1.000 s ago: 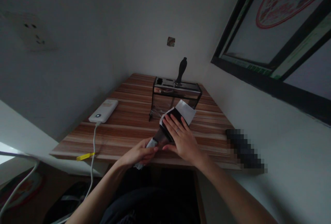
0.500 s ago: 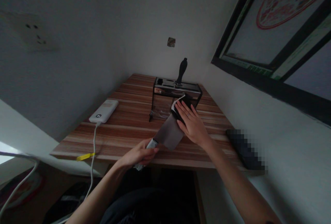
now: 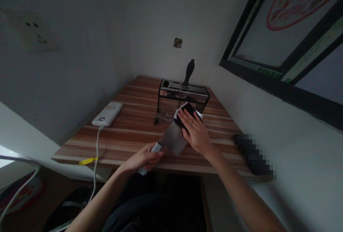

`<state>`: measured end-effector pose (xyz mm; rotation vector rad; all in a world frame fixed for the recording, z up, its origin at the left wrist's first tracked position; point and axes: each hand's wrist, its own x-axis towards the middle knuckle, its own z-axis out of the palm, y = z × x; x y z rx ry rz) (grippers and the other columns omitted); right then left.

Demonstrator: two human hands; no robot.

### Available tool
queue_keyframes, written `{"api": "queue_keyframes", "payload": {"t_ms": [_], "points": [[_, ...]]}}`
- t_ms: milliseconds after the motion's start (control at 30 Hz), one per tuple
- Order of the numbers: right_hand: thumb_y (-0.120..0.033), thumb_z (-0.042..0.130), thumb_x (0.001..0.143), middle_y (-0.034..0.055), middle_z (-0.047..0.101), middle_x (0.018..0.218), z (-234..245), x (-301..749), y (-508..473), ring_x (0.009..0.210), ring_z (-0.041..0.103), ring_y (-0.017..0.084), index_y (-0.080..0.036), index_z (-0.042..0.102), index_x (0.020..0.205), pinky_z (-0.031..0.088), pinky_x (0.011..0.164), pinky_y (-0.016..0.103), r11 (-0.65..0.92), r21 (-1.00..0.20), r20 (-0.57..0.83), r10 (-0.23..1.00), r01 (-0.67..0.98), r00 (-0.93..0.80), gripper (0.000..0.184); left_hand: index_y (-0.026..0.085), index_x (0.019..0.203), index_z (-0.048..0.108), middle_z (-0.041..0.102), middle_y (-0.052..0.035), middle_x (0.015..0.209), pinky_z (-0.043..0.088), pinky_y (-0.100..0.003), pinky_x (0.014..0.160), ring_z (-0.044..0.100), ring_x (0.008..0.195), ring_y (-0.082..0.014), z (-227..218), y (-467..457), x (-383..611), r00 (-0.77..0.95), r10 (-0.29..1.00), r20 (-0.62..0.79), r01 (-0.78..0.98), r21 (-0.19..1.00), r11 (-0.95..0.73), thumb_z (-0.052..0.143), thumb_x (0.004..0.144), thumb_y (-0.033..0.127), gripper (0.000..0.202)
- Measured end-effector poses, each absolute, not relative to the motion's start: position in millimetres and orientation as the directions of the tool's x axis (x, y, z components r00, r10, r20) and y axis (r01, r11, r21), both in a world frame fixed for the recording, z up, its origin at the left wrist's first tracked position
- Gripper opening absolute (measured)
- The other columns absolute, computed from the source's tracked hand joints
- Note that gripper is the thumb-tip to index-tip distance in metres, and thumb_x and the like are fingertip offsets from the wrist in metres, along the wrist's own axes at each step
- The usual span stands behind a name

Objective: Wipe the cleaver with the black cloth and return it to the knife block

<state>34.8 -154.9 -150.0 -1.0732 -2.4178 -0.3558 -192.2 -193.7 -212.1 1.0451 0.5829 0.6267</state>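
Observation:
My left hand (image 3: 144, 158) is wrapped round the pale handle of a cleaver (image 3: 173, 139), whose broad blade slants up and away to the right over the table. My right hand (image 3: 197, 132) presses a black cloth (image 3: 185, 109) with white parts against the far part of the blade, its fingers lying along the cloth. The blade's far end is hidden beneath cloth and hand. Just behind them stands a knife holder (image 3: 182, 96) with clear sides and a dark frame. A black-handled tool (image 3: 189, 73) sticks up from its top slot.
On the wood-grain table (image 3: 134, 132), a white power bank (image 3: 107, 114) lies at the left, with a white cable (image 3: 98, 146) carrying a yellow tag (image 3: 88, 161) running off the front edge. A dark, partly pixelated object (image 3: 252, 153) lies at the right edge. Walls enclose the back and sides.
My right hand and the cloth have slid slightly left and towards me along the blade. My left hand and the cleaver have barely moved.

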Motion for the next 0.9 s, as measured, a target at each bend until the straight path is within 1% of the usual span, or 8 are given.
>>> {"api": "queue_keyframes", "payload": {"t_ms": [167, 333, 433, 500, 567, 667, 767, 900], "points": [[-0.017, 0.036, 0.089, 0.0044, 0.031, 0.147, -167, 9, -181, 0.138, 0.019, 0.016, -0.012, 0.032, 0.139, 0.015, 0.114, 0.044, 0.719, -0.028, 0.485, 0.618, 0.695, -0.619, 0.05, 0.018, 0.083, 0.041, 0.029, 0.0135, 0.045, 0.017, -0.011, 0.029, 0.018, 0.032, -0.0007, -211, -193, -191, 0.649, 0.748, -0.137, -0.21, 0.913, 0.349, 0.063, 0.075, 0.035, 0.029], [-0.015, 0.036, 0.089, 0.0031, 0.037, 0.144, -182, -18, -208, 0.137, 0.023, 0.016, -0.015, 0.037, 0.136, 0.019, 0.113, 0.044, 0.75, -0.156, 0.49, 0.623, 0.642, -0.609, 0.047, 0.018, 0.076, 0.04, 0.029, 0.0135, 0.043, 0.018, -0.011, 0.03, 0.019, 0.033, -0.0008, -220, -191, -193, 0.604, 0.782, -0.151, -0.205, 0.919, 0.336, 0.062, 0.074, 0.036, 0.028], [-0.012, 0.035, 0.088, 0.0031, 0.042, 0.141, -188, -30, -219, 0.135, 0.027, 0.015, -0.017, 0.034, 0.137, 0.021, 0.112, 0.043, 0.741, -0.23, 0.532, 0.638, 0.63, -0.556, 0.048, 0.018, 0.07, 0.04, 0.028, 0.0132, 0.042, 0.017, -0.011, 0.03, 0.02, 0.032, -0.0008, -225, -191, -195, 0.585, 0.795, -0.158, -0.197, 0.924, 0.328, 0.061, 0.07, 0.032, 0.026], [-0.011, 0.035, 0.088, 0.0034, 0.043, 0.14, -190, -35, -222, 0.135, 0.028, 0.015, -0.018, 0.033, 0.138, 0.022, 0.112, 0.044, 0.732, -0.259, 0.558, 0.646, 0.63, -0.521, 0.05, 0.018, 0.068, 0.04, 0.028, 0.0131, 0.041, 0.017, -0.011, 0.03, 0.02, 0.032, -0.0008, -224, -191, -195, 0.578, 0.8, -0.162, -0.195, 0.924, 0.328, 0.06, 0.069, 0.03, 0.023], [-0.011, 0.035, 0.088, 0.0038, 0.044, 0.14, -190, -35, -222, 0.135, 0.029, 0.016, -0.018, 0.033, 0.137, 0.021, 0.112, 0.044, 0.734, -0.265, 0.564, 0.644, 0.625, -0.517, 0.05, 0.018, 0.069, 0.041, 0.027, 0.0135, 0.041, 0.017, -0.011, 0.03, 0.019, 0.032, -0.0007, -220, -192, -194, 0.563, 0.809, -0.169, -0.191, 0.926, 0.326, 0.059, 0.068, 0.029, 0.021], [-0.013, 0.036, 0.088, 0.0038, 0.042, 0.141, -188, -31, -218, 0.136, 0.027, 0.016, -0.016, 0.034, 0.137, 0.021, 0.112, 0.044, 0.747, -0.247, 0.527, 0.638, 0.617, -0.562, 0.049, 0.018, 0.069, 0.041, 0.027, 0.0137, 0.04, 0.019, -0.011, 0.03, 0.019, 0.032, -0.0005, -213, -194, -192, 0.559, 0.813, -0.164, -0.186, 0.931, 0.315, 0.058, 0.069, 0.029, 0.021], [-0.015, 0.037, 0.089, 0.0032, 0.039, 0.143, -186, -25, -215, 0.136, 0.024, 0.017, -0.016, 0.032, 0.138, 0.02, 0.113, 0.044, 0.75, -0.214, 0.482, 0.638, 0.626, -0.6, 0.05, 0.018, 0.062, 0.037, 0.028, 0.0127, 0.039, 0.019, -0.012, 0.03, 0.021, 0.031, -0.0007, -210, -194, -190, 0.569, 0.81, -0.144, -0.185, 0.937, 0.297, 0.058, 0.07, 0.03, 0.025], [-0.016, 0.039, 0.089, 0.0024, 0.037, 0.144, -186, -22, -216, 0.137, 0.023, 0.018, -0.017, 0.029, 0.14, 0.018, 0.113, 0.044, 0.748, -0.149, 0.469, 0.629, 0.646, -0.62, 0.052, 0.018, 0.061, 0.038, 0.03, 0.012, 0.04, 0.019, -0.012, 0.03, 0.022, 0.032, -0.0006, -215, -192, -191, 0.568, 0.81, -0.146, -0.175, 0.94, 0.292, 0.06, 0.07, 0.03, 0.026]]}}
